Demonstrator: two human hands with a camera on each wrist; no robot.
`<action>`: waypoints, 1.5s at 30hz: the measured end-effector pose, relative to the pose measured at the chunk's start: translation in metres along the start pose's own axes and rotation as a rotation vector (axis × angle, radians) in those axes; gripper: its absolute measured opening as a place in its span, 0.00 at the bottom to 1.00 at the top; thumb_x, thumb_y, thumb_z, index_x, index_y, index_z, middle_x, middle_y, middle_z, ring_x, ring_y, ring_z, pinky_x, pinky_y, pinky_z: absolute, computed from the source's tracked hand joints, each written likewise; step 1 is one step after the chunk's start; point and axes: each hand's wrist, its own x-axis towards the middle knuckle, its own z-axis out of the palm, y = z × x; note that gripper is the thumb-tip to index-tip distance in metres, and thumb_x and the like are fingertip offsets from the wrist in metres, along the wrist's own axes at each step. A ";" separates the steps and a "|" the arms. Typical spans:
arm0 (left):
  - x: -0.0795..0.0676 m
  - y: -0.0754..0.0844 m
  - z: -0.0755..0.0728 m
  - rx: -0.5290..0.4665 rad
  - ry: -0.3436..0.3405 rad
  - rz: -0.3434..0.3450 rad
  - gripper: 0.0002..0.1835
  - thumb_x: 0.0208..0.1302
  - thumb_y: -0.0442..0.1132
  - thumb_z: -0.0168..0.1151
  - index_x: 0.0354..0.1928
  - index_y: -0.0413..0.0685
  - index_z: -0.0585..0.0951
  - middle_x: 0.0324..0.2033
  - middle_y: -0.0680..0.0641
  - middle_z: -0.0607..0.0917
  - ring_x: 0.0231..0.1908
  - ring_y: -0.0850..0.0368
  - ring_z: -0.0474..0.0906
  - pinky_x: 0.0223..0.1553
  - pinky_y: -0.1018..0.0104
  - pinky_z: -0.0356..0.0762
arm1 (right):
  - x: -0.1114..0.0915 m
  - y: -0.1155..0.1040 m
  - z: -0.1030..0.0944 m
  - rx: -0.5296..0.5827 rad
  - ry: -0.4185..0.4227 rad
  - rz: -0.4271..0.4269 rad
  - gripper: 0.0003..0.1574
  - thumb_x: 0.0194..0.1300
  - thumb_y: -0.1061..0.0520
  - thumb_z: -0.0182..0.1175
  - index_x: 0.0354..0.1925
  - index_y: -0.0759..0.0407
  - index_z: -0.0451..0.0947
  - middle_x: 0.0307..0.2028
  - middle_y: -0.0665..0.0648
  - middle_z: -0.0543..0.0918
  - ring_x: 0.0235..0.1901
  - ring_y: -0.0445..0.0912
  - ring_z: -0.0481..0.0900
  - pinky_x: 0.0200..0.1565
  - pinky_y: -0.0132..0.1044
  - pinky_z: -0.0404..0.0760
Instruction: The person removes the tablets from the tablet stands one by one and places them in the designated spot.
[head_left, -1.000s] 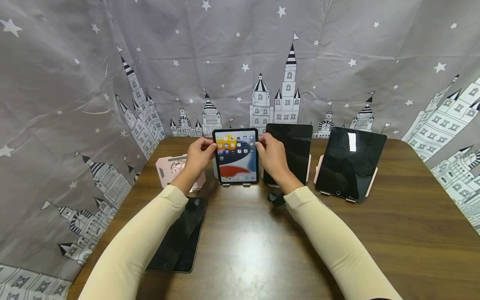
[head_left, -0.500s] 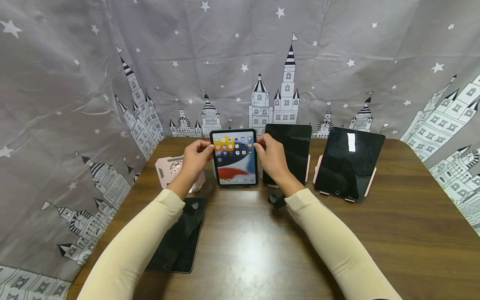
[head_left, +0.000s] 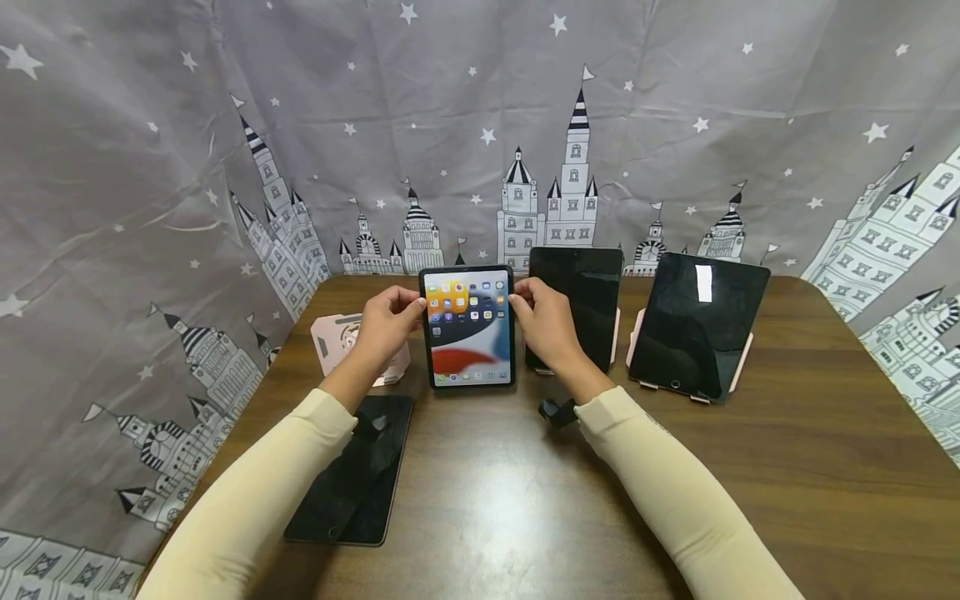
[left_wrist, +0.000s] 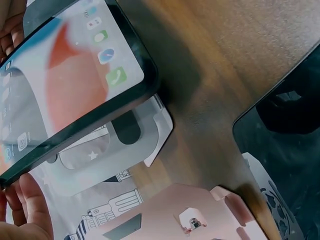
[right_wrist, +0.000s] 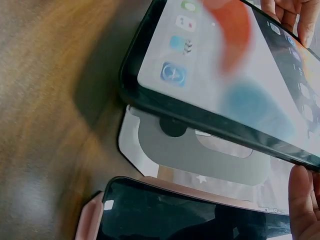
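Between my two hands is a lit tablet (head_left: 471,333) with a black edge and app icons, upright in the head view. My left hand (head_left: 388,325) pinches its left edge. On the opposite edge, my right hand (head_left: 546,321) pinches with thumb and fingers. Both wrist views show a grey-and-white tablet stand (left_wrist: 135,145) behind the tablet, with a gap between them. In the head view the tablet hides this stand. Left of it is a pink stand (head_left: 330,337), partly covered by my left hand and forearm.
Two dark tablets (head_left: 588,300) (head_left: 697,325) lean on pink stands at the right. Another dark tablet (head_left: 360,475) lies flat at front left, partly under my left sleeve. Behind the wooden table (head_left: 480,517) hangs a grey curtain (head_left: 465,100) printed with castles.
The lit tablet has come off the stand's front lips and moved toward me, lower in the head view. Both hands have moved with it, still holding its edges.
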 end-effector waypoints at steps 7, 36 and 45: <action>-0.008 -0.003 -0.001 0.032 -0.004 -0.013 0.11 0.70 0.38 0.62 0.48 0.37 0.79 0.40 0.41 0.80 0.40 0.46 0.78 0.42 0.64 0.83 | -0.007 -0.001 -0.001 0.020 -0.026 0.016 0.09 0.71 0.60 0.61 0.44 0.66 0.80 0.32 0.58 0.84 0.28 0.47 0.80 0.32 0.39 0.80; -0.031 -0.016 -0.009 0.033 -0.066 -0.022 0.10 0.71 0.35 0.60 0.47 0.34 0.79 0.40 0.40 0.79 0.39 0.47 0.78 0.47 0.51 0.82 | -0.034 -0.007 -0.002 0.094 -0.123 0.178 0.06 0.72 0.58 0.59 0.38 0.60 0.77 0.29 0.60 0.83 0.25 0.50 0.81 0.25 0.38 0.79; -0.038 -0.022 -0.011 0.078 -0.079 -0.069 0.11 0.70 0.36 0.61 0.46 0.33 0.79 0.37 0.41 0.80 0.33 0.53 0.78 0.37 0.63 0.84 | -0.044 -0.008 0.001 0.156 -0.175 0.254 0.06 0.72 0.59 0.58 0.39 0.62 0.77 0.33 0.64 0.82 0.30 0.59 0.83 0.30 0.38 0.82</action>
